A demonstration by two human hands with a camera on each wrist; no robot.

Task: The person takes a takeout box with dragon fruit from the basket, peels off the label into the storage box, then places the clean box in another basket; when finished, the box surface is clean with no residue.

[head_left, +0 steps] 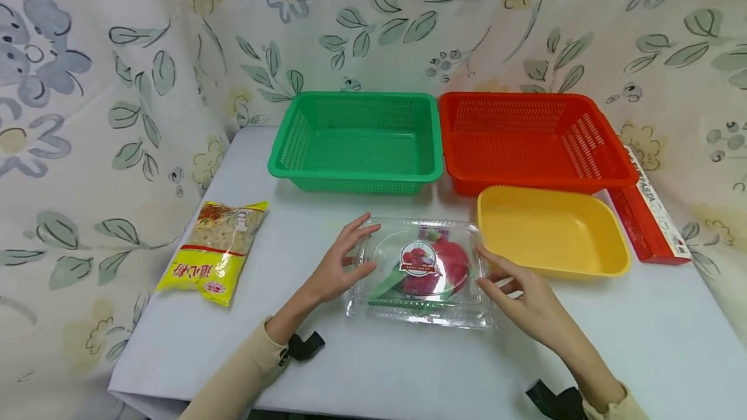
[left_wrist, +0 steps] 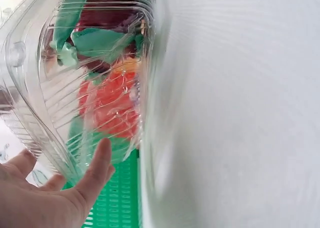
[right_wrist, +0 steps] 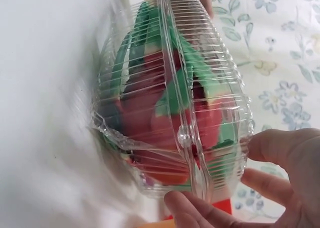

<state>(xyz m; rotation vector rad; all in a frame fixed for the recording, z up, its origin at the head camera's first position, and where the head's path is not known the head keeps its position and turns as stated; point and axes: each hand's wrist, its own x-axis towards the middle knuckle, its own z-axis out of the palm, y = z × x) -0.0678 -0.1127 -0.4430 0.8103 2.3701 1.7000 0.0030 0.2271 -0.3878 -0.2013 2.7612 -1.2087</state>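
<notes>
A clear plastic clamshell box [head_left: 428, 316] with a round fruit label stands closed on the table. Inside it is a red, fruit-shaped thing with green leaf-like tips [right_wrist: 160, 95]; in the left wrist view an orange-red item [left_wrist: 112, 100] also shows through the plastic. At the box's left side my left hand [head_left: 341, 264] spreads its fingers, the fingertips at or very near the wall. My right hand [head_left: 519, 297] rests its fingertips lightly against the right side, its fingers extended rather than curled round the box.
Behind the box stand a green basket [head_left: 356, 183] and a red basket [head_left: 525, 180]. To the right are a yellow tray [head_left: 554, 232] and a red pasta box [head_left: 644, 225]. A yellow bag of dry food [head_left: 213, 251] lies at left. Flowered cloth hangs behind the table.
</notes>
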